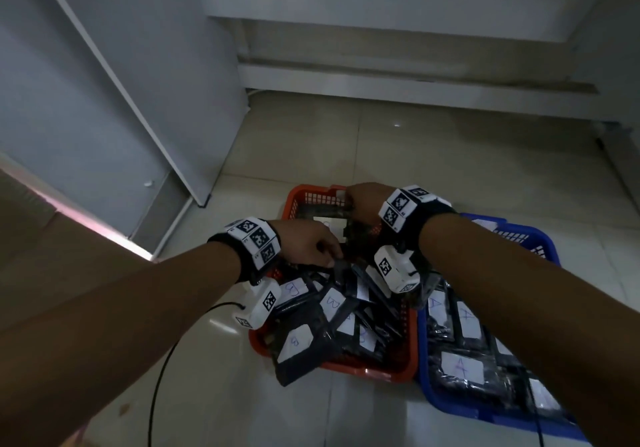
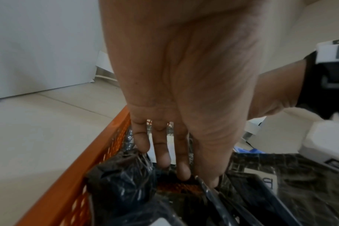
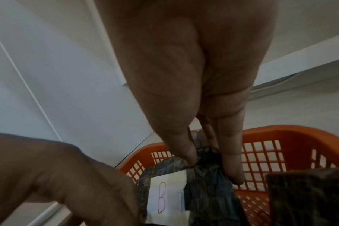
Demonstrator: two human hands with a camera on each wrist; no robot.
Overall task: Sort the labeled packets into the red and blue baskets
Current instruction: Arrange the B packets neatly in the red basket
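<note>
A red basket point(image 1: 363, 372) on the floor holds several black packets with white "B" labels. To its right a blue basket point(image 1: 543, 242) holds several black packets labelled "A" point(image 1: 462, 368). My right hand point(image 3: 211, 168) hangs over the red basket's far end point(image 3: 290, 131), with thumb and fingers pinching the top edge of a "B" packet point(image 3: 161, 197). My left hand point(image 2: 197, 177) reaches down into the red basket point(image 2: 77, 175) near its middle. Its fingers are nearly straight, and thumb and forefinger pinch the shiny edge of a black packet point(image 2: 213, 198).
One packet point(image 1: 294, 360) sticks out over the red basket's near left corner. A black cable point(image 1: 162, 360) runs across the tiled floor below my left arm. A white cabinet panel point(image 1: 104, 100) stands on the left, and a low white ledge point(image 1: 381, 79) runs along the back.
</note>
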